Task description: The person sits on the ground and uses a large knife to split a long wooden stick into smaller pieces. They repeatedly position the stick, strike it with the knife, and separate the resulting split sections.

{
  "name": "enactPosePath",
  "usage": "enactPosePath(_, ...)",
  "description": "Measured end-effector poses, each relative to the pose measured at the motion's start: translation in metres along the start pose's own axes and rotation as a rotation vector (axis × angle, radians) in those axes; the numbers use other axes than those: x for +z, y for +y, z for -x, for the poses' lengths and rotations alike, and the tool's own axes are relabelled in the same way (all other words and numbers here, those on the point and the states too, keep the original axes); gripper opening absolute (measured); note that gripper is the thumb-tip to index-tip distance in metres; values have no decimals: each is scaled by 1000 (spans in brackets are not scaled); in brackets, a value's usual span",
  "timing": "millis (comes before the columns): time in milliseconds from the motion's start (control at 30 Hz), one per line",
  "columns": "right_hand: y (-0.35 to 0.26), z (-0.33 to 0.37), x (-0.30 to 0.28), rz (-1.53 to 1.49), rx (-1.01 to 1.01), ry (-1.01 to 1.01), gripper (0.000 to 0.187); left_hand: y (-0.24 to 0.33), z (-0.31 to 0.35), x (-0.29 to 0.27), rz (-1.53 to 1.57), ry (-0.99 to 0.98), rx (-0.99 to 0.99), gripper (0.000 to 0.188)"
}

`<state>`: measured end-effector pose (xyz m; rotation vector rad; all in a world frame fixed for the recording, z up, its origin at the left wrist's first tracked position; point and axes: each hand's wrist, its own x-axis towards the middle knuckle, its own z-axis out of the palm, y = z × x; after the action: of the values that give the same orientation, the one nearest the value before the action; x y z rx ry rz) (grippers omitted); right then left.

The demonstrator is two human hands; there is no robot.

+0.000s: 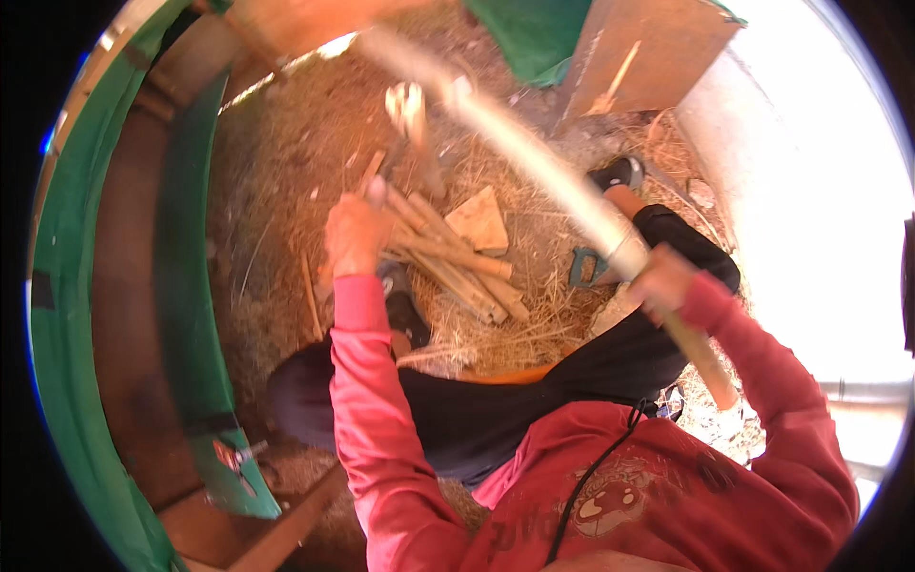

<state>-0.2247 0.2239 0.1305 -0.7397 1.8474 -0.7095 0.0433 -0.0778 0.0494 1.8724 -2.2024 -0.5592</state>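
The long pole point(534, 157) slants from near right up to far left, crossing above the straw floor point(286, 162). The right hand point(662, 281) is closed around its lower part, arm bent in at the right. The left hand point(355, 234) reaches out straight, fingers curled on a stick from the bundle point(457, 267).
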Motion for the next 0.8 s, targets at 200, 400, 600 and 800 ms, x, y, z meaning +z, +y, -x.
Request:
enactPosePath(200,25,-12,-2,-192,38,-128,13,-25,-15,36,21,21,-43,39)
enactPosePath(400,-69,23,-56,-291,-571,234,49,-19,-21,55,22,85,-4,38)
enactPosePath(600,-108,29,-124,-93,-831,57,25,-2,-35,55,-4,10,0,44)
enactPosePath(800,67,-71,46,-140,422,-97,15,17,-19,62,15,-180,3,44)
